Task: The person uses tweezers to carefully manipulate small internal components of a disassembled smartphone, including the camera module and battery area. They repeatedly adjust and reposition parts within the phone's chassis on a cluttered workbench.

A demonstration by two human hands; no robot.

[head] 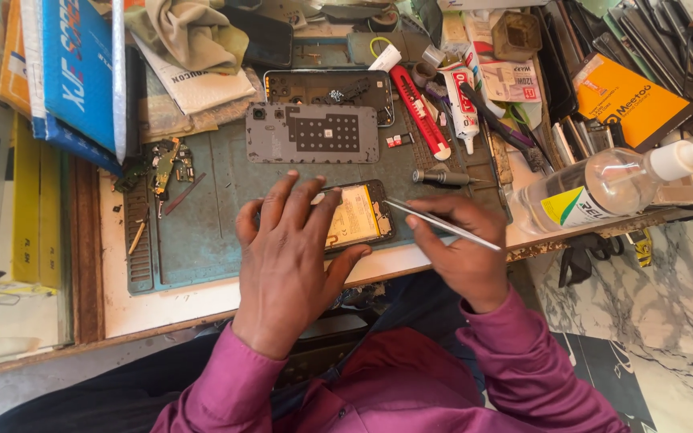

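Observation:
My left hand (286, 252) lies flat on an opened phone (360, 216) with a yellow battery showing, holding it down on the green work mat (202, 232). My right hand (463, 248) grips metal tweezers (441, 224), their tips pointing at the phone's right edge. A grey back cover (312, 133) lies further back on the mat, with another opened phone body (330, 87) behind it.
A clear spray bottle (611, 183) lies on its side at the right. A red-handled tool (420, 112), a glue tube (463, 108) and a small screwdriver (443, 177) sit at the mat's right. Circuit board parts (166, 164) rest at the left, beside stacked boxes (74, 72).

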